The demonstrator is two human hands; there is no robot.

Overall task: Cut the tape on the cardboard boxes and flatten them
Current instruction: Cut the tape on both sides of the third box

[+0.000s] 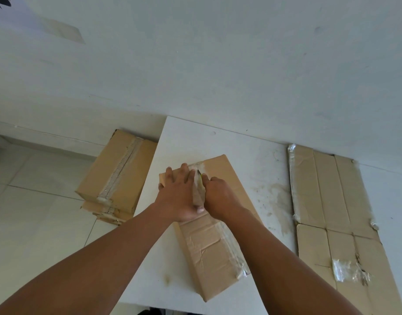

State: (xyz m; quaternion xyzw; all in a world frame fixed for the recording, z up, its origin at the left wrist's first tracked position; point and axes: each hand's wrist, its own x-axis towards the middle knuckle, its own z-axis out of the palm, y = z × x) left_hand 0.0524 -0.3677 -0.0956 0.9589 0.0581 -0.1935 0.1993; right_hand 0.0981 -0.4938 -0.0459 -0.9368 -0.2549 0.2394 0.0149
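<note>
My left hand [179,192] presses flat on the taped box [213,246] on the table [252,160], my right hand [218,196] grips a cutter [199,176] on its seam; flattened cardboard [331,201] lies right, more taped boxes [118,169] wait on the floor [36,201] left.

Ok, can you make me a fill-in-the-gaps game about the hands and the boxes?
The cardboard box lies on a white ____.
The right hand grips a cutter, slicing the box's ____.
The left hand presses on the ____.
Flattened cardboard lies on the person's ____ side.
Missing words: table, tape, box, right.
</note>
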